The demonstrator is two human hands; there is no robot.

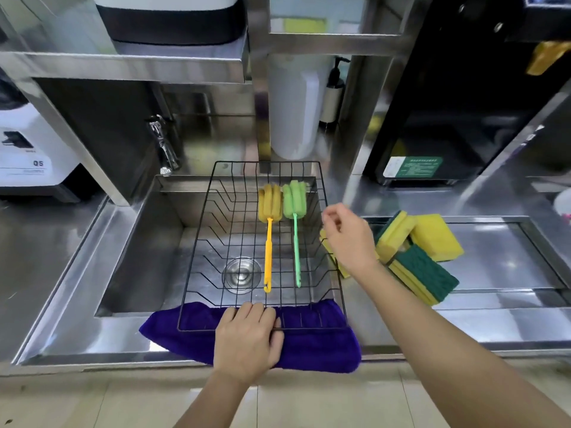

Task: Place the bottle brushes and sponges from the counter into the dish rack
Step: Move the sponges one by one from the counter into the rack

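A black wire dish rack [213,267] spans the sink. Inside it lie a yellow bottle brush [269,230] and a green bottle brush [295,230], side by side with their heads to the back. My left hand [247,341] grips the rack's front rim over a purple cloth. My right hand [349,239] hovers over the rack's right edge, fingers loosely apart and holding nothing. To its right, several yellow-and-green sponges [420,251] are piled on the counter. One more sponge [335,262] is partly hidden under my right hand.
A purple cloth [315,344] lies under the rack's front edge. The sink [148,248] has a drain [241,274] and a tap [163,149] at the back left. A white bottle [293,112], a pump dispenser [332,94] and a black appliance [438,118] stand behind.
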